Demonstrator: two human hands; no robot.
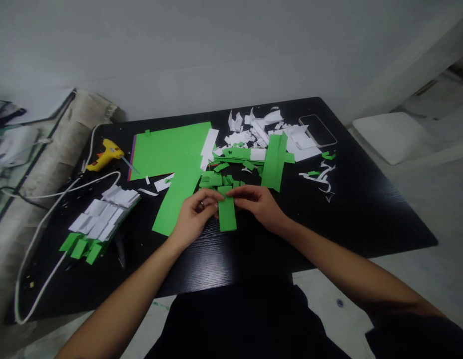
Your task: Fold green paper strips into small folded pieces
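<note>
A short green paper strip (227, 214) lies upright on the black table (366, 209), just in front of me. My left hand (196, 214) pinches its upper left corner, a ring on one finger. From the other side my right hand (259, 204) pinches the upper right corner. Right behind the strip is a heap of small green paper pieces (216, 179). A long green strip (177, 197) lies at a slant beside my left hand.
A large green sheet (167, 147) lies at the back left, and folded green strips (274, 159) stand right of centre. White paper scraps (261, 129) are piled behind them. A yellow glue gun (104, 154) with a white cable, stacked white-and-green pieces (100, 219) and a phone (317, 129) also rest on the table.
</note>
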